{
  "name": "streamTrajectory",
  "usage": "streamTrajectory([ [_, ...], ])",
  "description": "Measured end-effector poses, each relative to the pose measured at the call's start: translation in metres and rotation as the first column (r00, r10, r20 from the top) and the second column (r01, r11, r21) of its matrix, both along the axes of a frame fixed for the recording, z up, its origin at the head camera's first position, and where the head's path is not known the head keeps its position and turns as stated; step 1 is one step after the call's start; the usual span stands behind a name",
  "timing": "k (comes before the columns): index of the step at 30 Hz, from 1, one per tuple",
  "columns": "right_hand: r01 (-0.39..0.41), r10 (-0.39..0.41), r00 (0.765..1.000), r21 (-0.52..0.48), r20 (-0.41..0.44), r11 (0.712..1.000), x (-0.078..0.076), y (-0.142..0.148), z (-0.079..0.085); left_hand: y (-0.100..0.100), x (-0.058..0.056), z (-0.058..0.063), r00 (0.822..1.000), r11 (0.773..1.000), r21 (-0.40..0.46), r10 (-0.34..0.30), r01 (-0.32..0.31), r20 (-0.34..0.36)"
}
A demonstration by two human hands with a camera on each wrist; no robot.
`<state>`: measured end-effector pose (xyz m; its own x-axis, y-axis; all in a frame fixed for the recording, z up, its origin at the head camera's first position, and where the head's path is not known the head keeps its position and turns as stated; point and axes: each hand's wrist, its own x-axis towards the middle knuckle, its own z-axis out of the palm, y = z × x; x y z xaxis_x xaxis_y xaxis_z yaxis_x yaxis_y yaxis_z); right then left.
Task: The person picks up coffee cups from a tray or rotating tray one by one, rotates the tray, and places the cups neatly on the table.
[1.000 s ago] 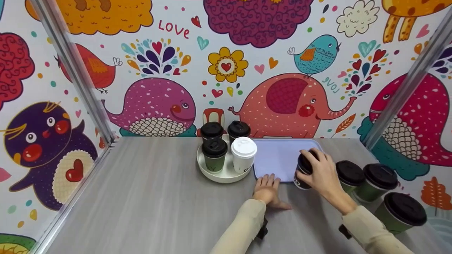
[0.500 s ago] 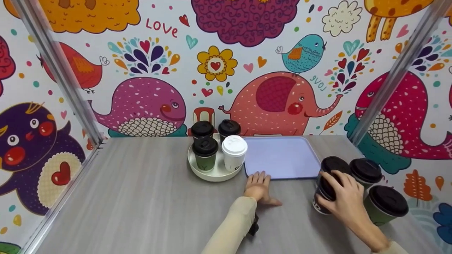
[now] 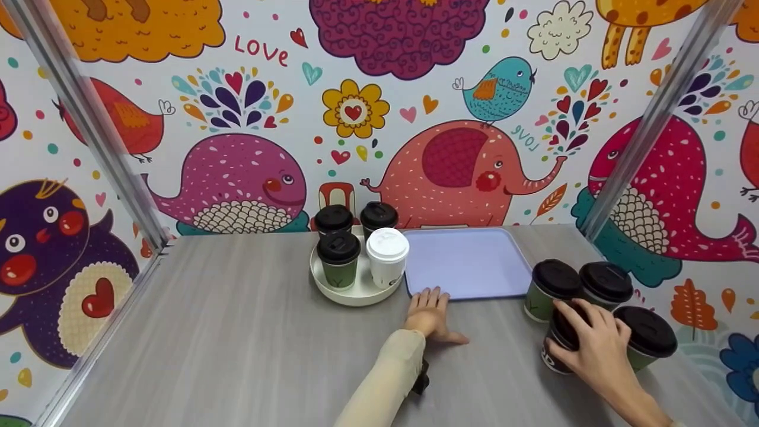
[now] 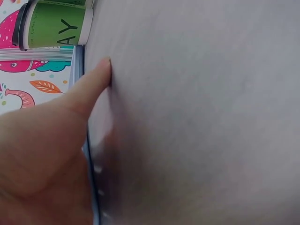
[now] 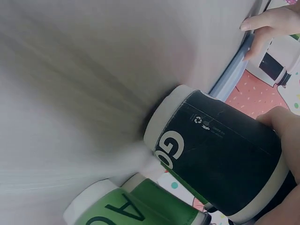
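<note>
Tapered dark cup (image 5: pixel 218 152) now farther right

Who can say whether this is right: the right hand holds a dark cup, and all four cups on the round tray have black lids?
Not all: the head view shows one white lid among the four cups on the round tray. The right hand does hold a dark cup.

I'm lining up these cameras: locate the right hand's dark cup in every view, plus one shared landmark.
Head: dark cup at lower right, in the right hand.
Left wrist: not in it.
Right wrist: right of and below centre.
Shared landmark: the lavender tray, its edge showing in both wrist views.
</note>
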<state>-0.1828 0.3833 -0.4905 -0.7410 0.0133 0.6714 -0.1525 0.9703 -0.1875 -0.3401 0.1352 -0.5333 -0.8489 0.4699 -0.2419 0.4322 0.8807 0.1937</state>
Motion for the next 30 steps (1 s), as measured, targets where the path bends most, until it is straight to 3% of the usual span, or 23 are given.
streamTrajectory([
  [14,0.028,-0.028,0.998,-0.004,0.058,1.0,0.0,0.007,-0.002,-0.001,-0.004,-0.007,1.0,1.0,0.021,-0.017,0.017,-0.02],
  [20,0.014,-0.015,0.999,0.062,0.028,0.998,0.0,0.007,-0.003,-0.005,-0.003,-0.006,1.0,1.0,0.015,-0.014,0.014,-0.022],
  [27,0.017,-0.018,1.0,0.129,0.008,0.991,0.0,0.011,-0.002,-0.011,0.011,0.016,0.999,0.998,0.047,-0.04,0.04,-0.003],
  [30,0.033,-0.036,0.999,0.149,0.019,0.988,0.003,0.015,-0.001,-0.014,0.023,0.028,0.998,0.991,0.114,-0.067,0.067,0.002],
])
